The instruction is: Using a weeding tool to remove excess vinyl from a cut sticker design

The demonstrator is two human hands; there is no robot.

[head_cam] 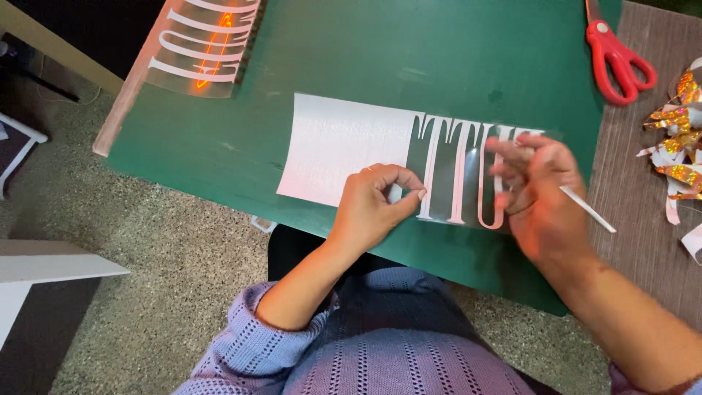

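A white vinyl sheet [336, 150] with tall cut-out letters lies on a green board [409, 58]. Its right part is weeded, showing white letters on clear backing. My left hand [373, 205] presses the sheet's lower edge, thumb and forefinger pinched together at the sheet. My right hand [541, 197] hovers over the sheet's right end and holds a thin white weeding stick [589, 211] that points to the lower right.
Red-handled scissors [618, 55] lie at the board's top right. Shiny holographic scraps [680, 139] are piled on the brown table at the right edge. Another clear lettered sheet with an orange glow [205, 44] rests at top left. Speckled floor lies below.
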